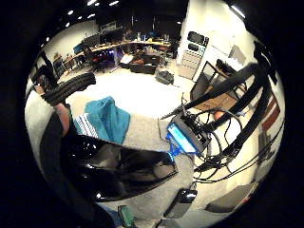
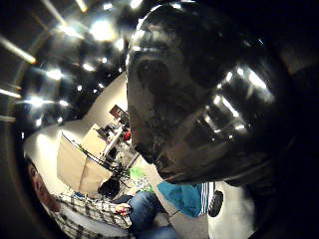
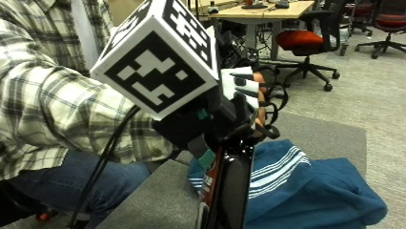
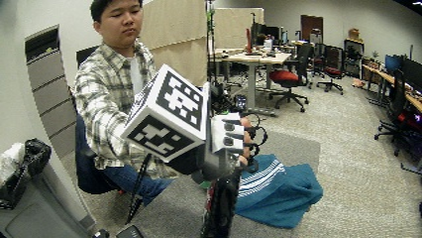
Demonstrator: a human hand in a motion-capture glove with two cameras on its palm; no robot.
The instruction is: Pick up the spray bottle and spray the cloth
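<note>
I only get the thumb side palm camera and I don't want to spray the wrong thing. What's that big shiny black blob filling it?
Observer: It's a glossy black bottle. The black-gloved right hand grips its top, fingers curled round it, so the nozzle is hidden.
Operator: I see a bit of teal under it. Is that the cloth?
Observer: Yes. The teal cloth with white stripes lies bunched on a grey carpeted surface, spreading out from the bottle on the side away from the person.
Operator: Is the bottle lifted yet?
Observer: I can't tell. Its base is cut off in both outside views.
</note>
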